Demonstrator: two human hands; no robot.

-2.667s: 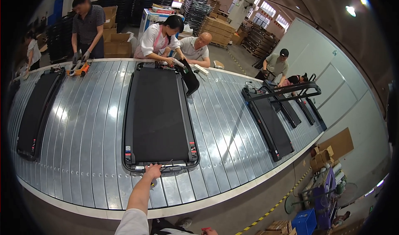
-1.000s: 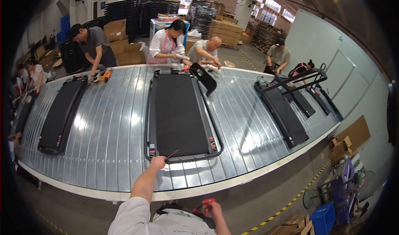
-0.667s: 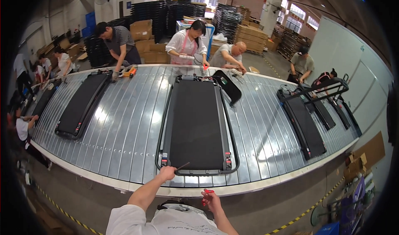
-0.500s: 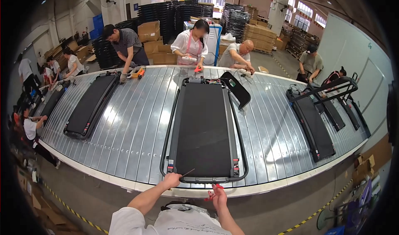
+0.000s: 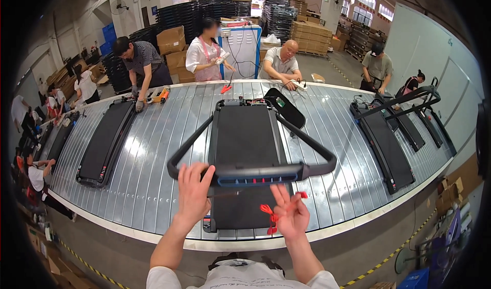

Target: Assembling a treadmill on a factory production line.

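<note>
- The left hand (image 5: pixel 193 194) is closed over the near crossbar of the treadmill handlebar frame (image 5: pixel 258 174), fingers curled on top of the black bar at its left corner.
- The right hand (image 5: pixel 289 213) is spread open just below that crossbar, with a red tie (image 5: pixel 267 211) pinched loosely against the palm side; its fingertips (image 5: pixel 276 191) reach up toward the bar's blue-trimmed panel.
- The handlebar frame is raised over the black treadmill (image 5: pixel 245 151), which lies flat on the ribbed metal conveyor (image 5: pixel 153 161), its near end close to the conveyor's curved front edge.
- Beyond the treadmill's far end, brown cardboard boxes (image 5: pixel 171 39) stand stacked left of a blue-framed white cabinet (image 5: pixel 240 46); more tan cartons (image 5: pixel 309 36) sit to its right.
- Bare conveyor slats lie on both sides of the treadmill, between it and a second treadmill (image 5: pixel 105 140) to the left and a third treadmill (image 5: pixel 381 146) to the right.
- Yellow-black floor tape (image 5: pixel 383 263) runs below the conveyor's front edge, right of the treadmill.
</note>
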